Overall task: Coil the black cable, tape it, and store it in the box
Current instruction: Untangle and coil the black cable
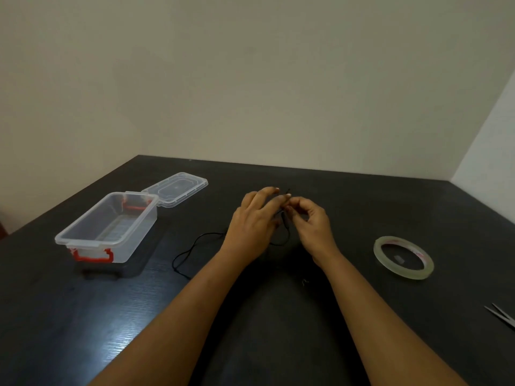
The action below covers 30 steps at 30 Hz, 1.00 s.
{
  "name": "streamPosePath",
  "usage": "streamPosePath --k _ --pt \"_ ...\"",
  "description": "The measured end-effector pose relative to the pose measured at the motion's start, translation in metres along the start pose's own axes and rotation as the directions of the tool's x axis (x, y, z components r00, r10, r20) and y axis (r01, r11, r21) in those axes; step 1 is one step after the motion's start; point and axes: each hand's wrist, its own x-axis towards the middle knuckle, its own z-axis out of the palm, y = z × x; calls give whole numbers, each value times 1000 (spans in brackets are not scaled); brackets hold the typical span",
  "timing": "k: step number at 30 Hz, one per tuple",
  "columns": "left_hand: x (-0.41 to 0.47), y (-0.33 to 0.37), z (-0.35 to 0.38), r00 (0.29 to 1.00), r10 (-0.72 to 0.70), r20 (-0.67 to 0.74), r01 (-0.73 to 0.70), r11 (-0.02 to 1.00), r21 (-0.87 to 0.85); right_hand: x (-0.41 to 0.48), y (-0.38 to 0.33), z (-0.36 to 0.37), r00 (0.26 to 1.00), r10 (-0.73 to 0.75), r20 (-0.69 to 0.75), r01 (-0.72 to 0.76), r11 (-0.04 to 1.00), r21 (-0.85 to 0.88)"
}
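Pinching the black cable (211,233) in left grip (253,224) and right grip (312,221) alike, slack trailing left

Dim and soft, with glare on the dark table (92,324) lower left

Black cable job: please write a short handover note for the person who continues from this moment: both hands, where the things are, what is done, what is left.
Left hand: fingers nearly straight at the black cable; its grip is hidden.
Right hand: pinches the cable near one end.
The rest of the cable trails loose on the table toward the box, open and empty at left, lid beyond it.
Tape roll at right; scissors at the right edge.
Done: no coil visible yet.
Left: coil, tape, store.
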Motion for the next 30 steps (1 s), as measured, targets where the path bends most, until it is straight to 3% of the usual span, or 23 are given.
streamPosePath --k 6,11,15,18,22,26,28,30 --pt "-2 0 1 988 -128 88 143 972 -189 1 -5 -1 1000 -22 0 21 996 -88" --pt "2 -12 -4 960 -274 62 278 895 -349 0 -13 -1 998 23 52 -17 993 -116" --pt "2 -11 -9 983 -172 58 181 909 -376 -1 -13 1 985 116 126 -88 974 -211" --pt "2 -6 -12 990 -103 92 124 957 -261 -3 -12 1 974 128 187 -88 973 -211" --pt "5 -16 -11 974 -198 -107 179 970 -163 -3 -13 -1 979 90 181 -42 967 -251" --pt "5 -31 -22 842 -437 -316 348 888 -301 -3 -12 -1 988 75 134 21 797 -603" --pt "4 -35 -25 813 -489 -316 389 860 -329 -1 -11 -2 991 90 101 -26 859 -512" --pt "3 -35 -23 825 -498 -269 416 856 -307 -1 -15 -2 980 154 124 -127 972 -199"
